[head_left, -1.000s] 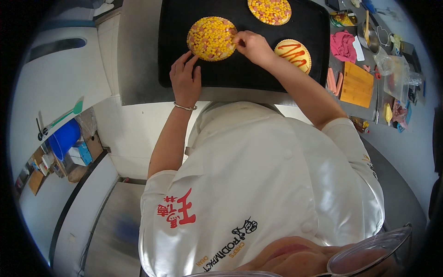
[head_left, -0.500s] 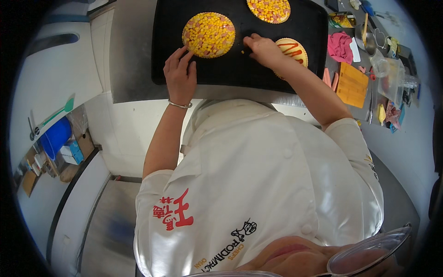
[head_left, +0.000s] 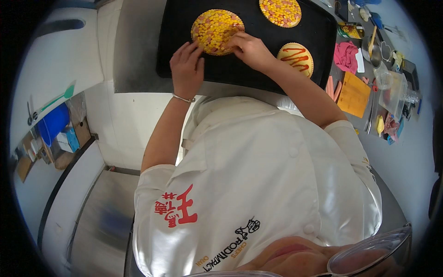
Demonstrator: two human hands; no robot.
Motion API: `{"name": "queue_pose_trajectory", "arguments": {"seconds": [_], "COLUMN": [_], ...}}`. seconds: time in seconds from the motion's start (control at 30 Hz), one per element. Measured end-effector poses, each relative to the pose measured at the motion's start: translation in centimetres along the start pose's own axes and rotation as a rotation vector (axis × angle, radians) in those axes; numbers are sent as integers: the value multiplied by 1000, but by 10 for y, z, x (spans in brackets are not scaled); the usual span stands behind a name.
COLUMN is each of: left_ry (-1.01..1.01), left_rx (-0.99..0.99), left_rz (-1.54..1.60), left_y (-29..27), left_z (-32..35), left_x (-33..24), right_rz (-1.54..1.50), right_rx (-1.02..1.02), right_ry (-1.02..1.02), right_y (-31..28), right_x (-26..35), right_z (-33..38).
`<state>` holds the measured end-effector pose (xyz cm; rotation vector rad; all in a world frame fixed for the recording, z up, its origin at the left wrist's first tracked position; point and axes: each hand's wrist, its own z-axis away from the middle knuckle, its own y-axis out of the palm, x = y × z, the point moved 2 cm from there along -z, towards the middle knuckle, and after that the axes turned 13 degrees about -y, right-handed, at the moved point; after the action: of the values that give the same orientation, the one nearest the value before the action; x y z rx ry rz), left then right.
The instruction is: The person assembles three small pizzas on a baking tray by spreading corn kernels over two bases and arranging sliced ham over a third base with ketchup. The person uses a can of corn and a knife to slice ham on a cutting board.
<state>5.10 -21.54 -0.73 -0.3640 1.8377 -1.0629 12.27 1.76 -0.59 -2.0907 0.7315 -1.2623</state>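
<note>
A round pizza [head_left: 216, 30] topped with corn kernels and pink diced meat lies on a black baking tray [head_left: 180, 14]. My left hand [head_left: 188, 67] is at its near left edge, fingers stretched and slightly apart, fingertips by the crust. At the right edge, my right hand [head_left: 253, 51] has its fingers drawn together over the topping; anything between them is hidden. A second corn-topped pizza [head_left: 282, 11] sits at the tray's far side. Nearer, to the right of my right hand, is a pale pizza base [head_left: 297, 60] with red sauce zigzags.
Right of the tray are a pink cloth [head_left: 346, 57], an orange-brown board [head_left: 354, 94], pink sausage strips [head_left: 330, 87], a metal bowl [head_left: 373, 54] and a clear plastic container [head_left: 393, 94]. A metal table [head_left: 136, 51] supports the tray. At far left is a blue bucket [head_left: 54, 124].
My right hand has moved left and slightly up, from the bare tray to the corn pizza's right edge. My left hand stays by the left edge. The view has shifted a little.
</note>
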Motion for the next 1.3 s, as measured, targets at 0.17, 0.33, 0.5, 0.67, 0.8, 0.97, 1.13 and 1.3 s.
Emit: {"name": "queue_pose_trajectory", "arguments": {"seconds": [0.17,0.33,0.5,0.67,0.8,0.97,1.13,1.3], "left_ry": [120,182,214,198,192,126,157,172], "left_rx": [153,264,265,306,305,222,235,210], "left_rz": [-190,-273,-294,-268,-262,-254,-242,-244], "left_y": [11,33,24,23,21,19,19,13], "left_z": [4,0,7,4,2,-3,-7,-8], "left_x": [-23,-24,-27,-24,-23,-10,-13,-11], "right_rz": [264,383,369,341,325,438,383,192], "right_rx": [-64,264,211,198,122,107,-26,87], "right_ry": [-142,-220,-206,-166,-103,-131,-94,-83], "right_y": [-14,2,-7,-8,-12,-13,-22,1], "right_x": [-5,8,10,-2,-7,-14,-7,11], "right_z": [9,33,37,38,29,17,19,35]}}
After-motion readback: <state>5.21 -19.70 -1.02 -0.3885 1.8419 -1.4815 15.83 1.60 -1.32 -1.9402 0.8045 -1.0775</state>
